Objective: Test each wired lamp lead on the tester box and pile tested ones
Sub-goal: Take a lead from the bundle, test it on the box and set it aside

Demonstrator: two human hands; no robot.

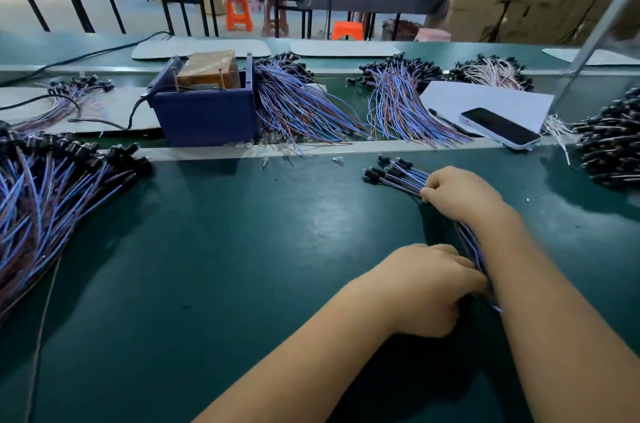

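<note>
Probably the biggest risk is mixing: the large heap of blue and brown wired leads with black sockets (pixel 52 187) at the left edge lies on the same dark green desk (pixel 242 249), so a slipped lead could join the wrong pile. The small bundle of blue-wired lamp leads (pixel 398 175) sits right of centre. The right hand (pixel 457 194) clenches its middle, while the left hand (pixel 429 287) pinches the wire tails. The dark blue tester box (pixel 204 111), at upper left of centre, stands well apart.
</note>
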